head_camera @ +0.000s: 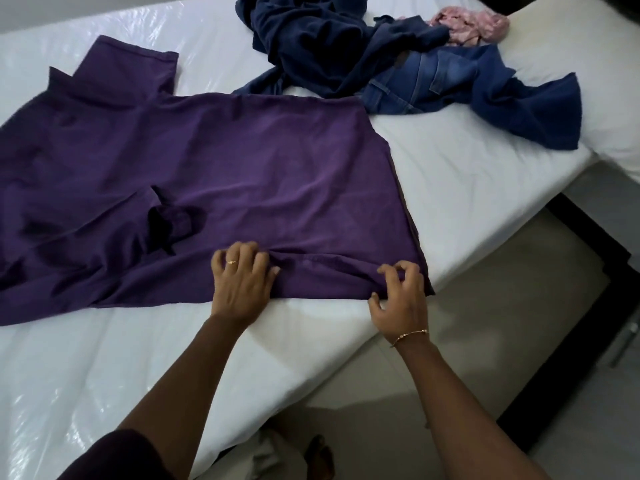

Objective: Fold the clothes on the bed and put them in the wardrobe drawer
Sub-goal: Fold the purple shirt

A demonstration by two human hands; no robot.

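Note:
A purple shirt (214,161) lies spread flat across the white bed (467,174), collar to the left, one sleeve pointing to the far side. My left hand (240,282) rests on the shirt's near hem with fingers curled into the cloth, bunching it. My right hand (401,299) pinches the hem at the shirt's near right corner, close to the bed edge. At the far side sits a heap of dark navy clothes (311,39), blue jeans (426,81) and a pink garment (471,27).
The bed edge runs diagonally at the right, with a dark frame (595,258) and tiled floor (485,341) beyond it. My foot (320,459) stands on the floor beside the bed. A shiny plastic-like cover (52,393) shows on the mattress at the left.

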